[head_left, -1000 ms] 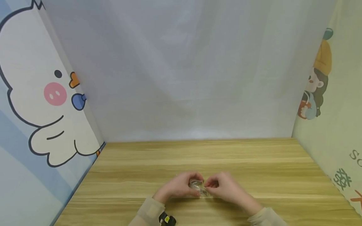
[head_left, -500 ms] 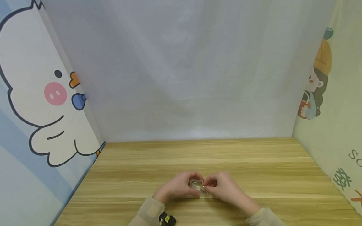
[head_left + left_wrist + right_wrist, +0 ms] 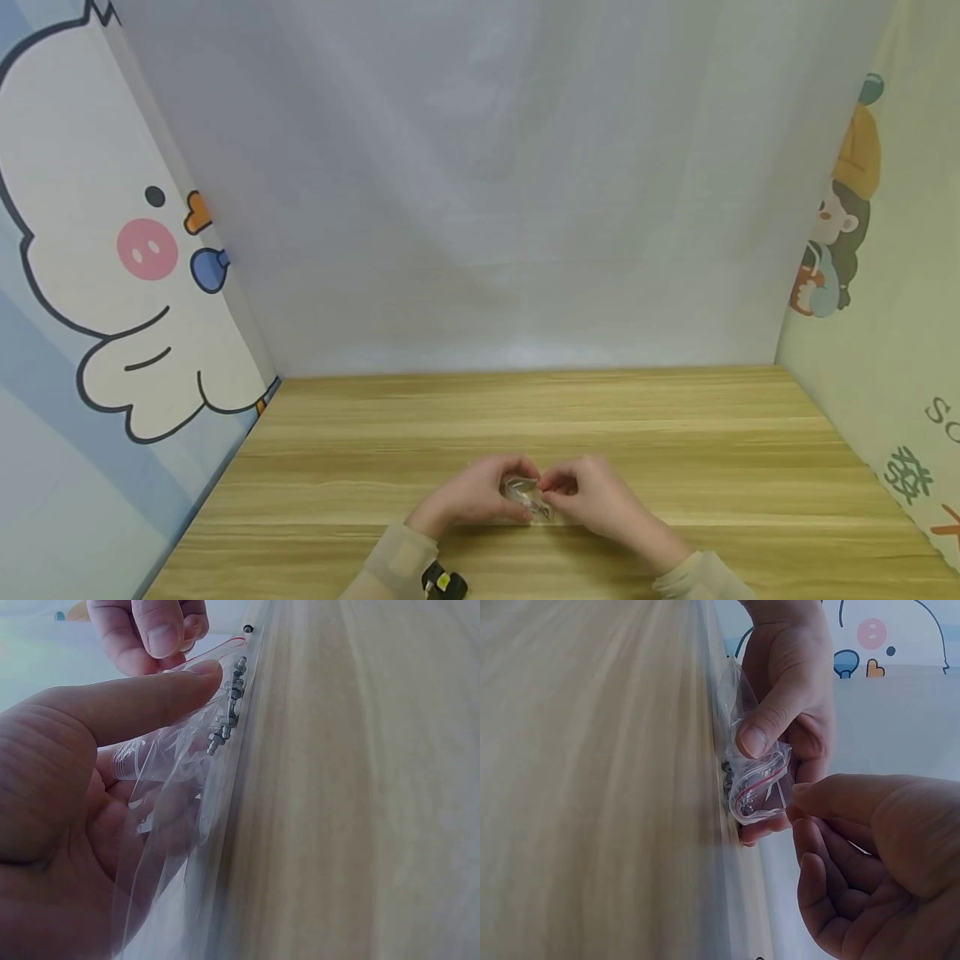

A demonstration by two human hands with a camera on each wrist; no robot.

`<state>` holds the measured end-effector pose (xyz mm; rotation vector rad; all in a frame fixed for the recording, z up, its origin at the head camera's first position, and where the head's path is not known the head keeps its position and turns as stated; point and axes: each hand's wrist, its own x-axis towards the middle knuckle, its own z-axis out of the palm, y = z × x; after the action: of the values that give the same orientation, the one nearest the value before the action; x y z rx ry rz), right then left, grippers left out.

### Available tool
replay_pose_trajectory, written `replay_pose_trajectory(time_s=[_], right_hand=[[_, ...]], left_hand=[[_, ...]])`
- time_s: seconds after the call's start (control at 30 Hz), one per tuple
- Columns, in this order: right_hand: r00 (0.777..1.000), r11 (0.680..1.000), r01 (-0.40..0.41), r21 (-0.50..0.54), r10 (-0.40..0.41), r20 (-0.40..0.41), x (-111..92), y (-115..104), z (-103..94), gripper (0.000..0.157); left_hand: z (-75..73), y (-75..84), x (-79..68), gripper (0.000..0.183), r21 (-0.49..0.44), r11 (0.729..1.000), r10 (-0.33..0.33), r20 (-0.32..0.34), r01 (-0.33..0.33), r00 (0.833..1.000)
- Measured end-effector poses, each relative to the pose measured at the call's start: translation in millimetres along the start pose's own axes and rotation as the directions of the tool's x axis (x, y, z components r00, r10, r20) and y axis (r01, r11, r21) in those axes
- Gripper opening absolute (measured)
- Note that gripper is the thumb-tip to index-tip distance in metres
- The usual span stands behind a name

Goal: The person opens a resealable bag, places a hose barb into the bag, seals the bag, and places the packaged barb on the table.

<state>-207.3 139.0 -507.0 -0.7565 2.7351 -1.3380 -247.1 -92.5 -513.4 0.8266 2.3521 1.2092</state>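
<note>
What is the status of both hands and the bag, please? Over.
Left hand holding bag, metal parts inside. Right hand at bag's edge, grip unclear. Small dark piece beyond bag, seemingly not in the way.

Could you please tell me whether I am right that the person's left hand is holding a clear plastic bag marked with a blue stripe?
Not quite: the stripe is red, not blue, as the right wrist view shows. The person's left hand is indeed holding a clear plastic bag.
</note>
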Motion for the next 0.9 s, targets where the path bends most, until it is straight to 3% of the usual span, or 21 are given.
replay_pose_trajectory(time_s=[0.4, 0.9], right_hand=[[1.000, 1.000, 0.000, -0.001, 0.000, 0.009, -1.0, 3.6, -6.4, 0.006], [0.997, 0.997, -0.041, 0.068, 0.037, 0.068, -7.0, 24.6, -35.0, 0.008]], left_hand=[[-0.2, 0.8, -0.1, 0.045, 0.012, 1.000, -0.003, -0.004, 0.003, 1.000], [0.1, -3.5, 0.3, 0.044, 0.022, 1.000, 0.020, -0.020, -0.020, 1.000]])
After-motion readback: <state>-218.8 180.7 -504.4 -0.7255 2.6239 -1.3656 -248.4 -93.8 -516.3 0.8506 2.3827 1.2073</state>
